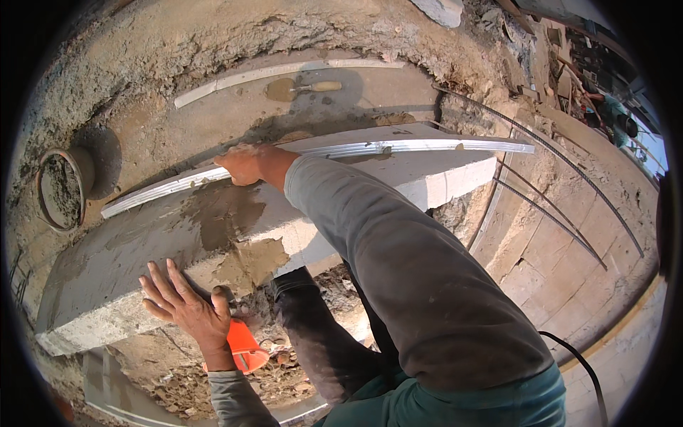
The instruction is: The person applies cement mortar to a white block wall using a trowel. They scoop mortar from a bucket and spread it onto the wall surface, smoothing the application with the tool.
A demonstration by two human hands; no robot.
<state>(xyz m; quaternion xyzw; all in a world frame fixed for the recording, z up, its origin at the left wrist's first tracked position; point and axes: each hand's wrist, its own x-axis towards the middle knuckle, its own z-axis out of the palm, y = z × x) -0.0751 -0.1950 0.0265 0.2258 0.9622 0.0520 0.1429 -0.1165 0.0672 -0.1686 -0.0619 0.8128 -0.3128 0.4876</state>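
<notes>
My right hand (245, 164) is closed around a long ribbed aluminium straightedge (427, 146), which lies along the far side of a pale concrete beam (107, 270). Small dabs of mortar stick to the straightedge. My left hand (186, 309) has its fingers spread against the beam's near edge and holds nothing. Between the hands, a patch of wet grey mortar (228, 213) covers part of the beam's top and runs down its near face. A trowel (324, 86) with a wooden handle rests on the ground beyond the straightedge.
A bucket of mortar (87, 171) stands at the left. Below my left hand is an orange container (245, 349). Steel rebars (569, 181) jut out at the right, near a paved surface (562, 263). Rough earth (213, 35) rises at the far side. Another person (617, 117) is far right.
</notes>
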